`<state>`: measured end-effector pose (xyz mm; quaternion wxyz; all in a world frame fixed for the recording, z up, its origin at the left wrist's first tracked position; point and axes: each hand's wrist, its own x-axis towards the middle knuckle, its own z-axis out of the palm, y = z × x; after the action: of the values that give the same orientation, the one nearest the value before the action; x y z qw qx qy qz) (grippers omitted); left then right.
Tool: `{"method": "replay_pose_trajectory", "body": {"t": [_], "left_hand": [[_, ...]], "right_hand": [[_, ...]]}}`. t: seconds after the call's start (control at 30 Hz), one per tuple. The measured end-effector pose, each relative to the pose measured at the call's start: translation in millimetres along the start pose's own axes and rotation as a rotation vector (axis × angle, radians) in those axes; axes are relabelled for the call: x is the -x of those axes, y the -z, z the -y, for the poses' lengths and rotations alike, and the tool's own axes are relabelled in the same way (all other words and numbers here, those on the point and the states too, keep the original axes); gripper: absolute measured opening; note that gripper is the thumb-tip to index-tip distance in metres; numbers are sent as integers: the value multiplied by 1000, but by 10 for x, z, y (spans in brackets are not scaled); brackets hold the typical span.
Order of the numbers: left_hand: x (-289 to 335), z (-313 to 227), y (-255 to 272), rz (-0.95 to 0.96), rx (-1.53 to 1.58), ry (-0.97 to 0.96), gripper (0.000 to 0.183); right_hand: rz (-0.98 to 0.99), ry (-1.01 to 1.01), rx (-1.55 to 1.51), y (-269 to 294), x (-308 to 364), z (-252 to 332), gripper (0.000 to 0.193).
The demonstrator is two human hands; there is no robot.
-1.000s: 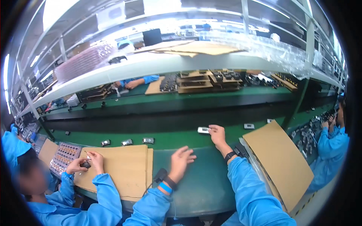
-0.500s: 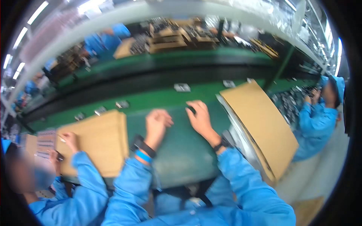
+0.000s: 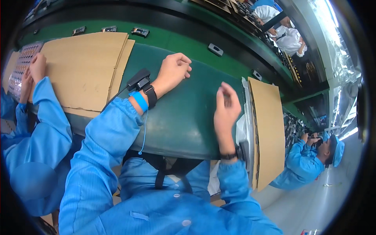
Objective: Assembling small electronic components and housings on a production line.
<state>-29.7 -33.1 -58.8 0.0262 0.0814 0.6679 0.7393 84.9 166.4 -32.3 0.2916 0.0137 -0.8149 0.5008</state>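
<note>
My left hand [image 3: 174, 70] rests on the dark green mat [image 3: 184, 117] with its fingers curled loosely into a fist and nothing visible in it. A blue strap [image 3: 140, 101] and a black clip-on device [image 3: 138, 80] sit at that wrist. My right hand [image 3: 226, 105] is lifted off the mat to the right, its fingertips pinched together on what looks like a small dark part [image 3: 227, 100]. A dark band [image 3: 229, 156] circles the right wrist.
Brown cardboard sheets lie left [image 3: 82, 66] and right [image 3: 268, 129] of the mat. Small grey parts [image 3: 140, 31] [image 3: 215, 49] ride the green belt beyond. A co-worker's hands [image 3: 33, 68] work at a parts tray [image 3: 21, 64] on my left; another person [image 3: 309, 164] sits on my right.
My right hand has drawn back from the belt and risen with its fingers pinched. The left hand has curled up on the mat. My view has tipped down and rolled.
</note>
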Motion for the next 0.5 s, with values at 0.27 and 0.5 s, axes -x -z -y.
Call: {"method": "replay_pose_trajectory", "body": {"t": [0.27, 0.5], "left_hand": [[-60, 16, -116, 7, 26, -33, 16], [-116, 40, -12, 1, -47, -49, 18]], "right_hand": [[1317, -1090, 230, 1791, 1838, 957, 26], [1414, -1308, 857, 2878, 2931, 1542, 27]]}}
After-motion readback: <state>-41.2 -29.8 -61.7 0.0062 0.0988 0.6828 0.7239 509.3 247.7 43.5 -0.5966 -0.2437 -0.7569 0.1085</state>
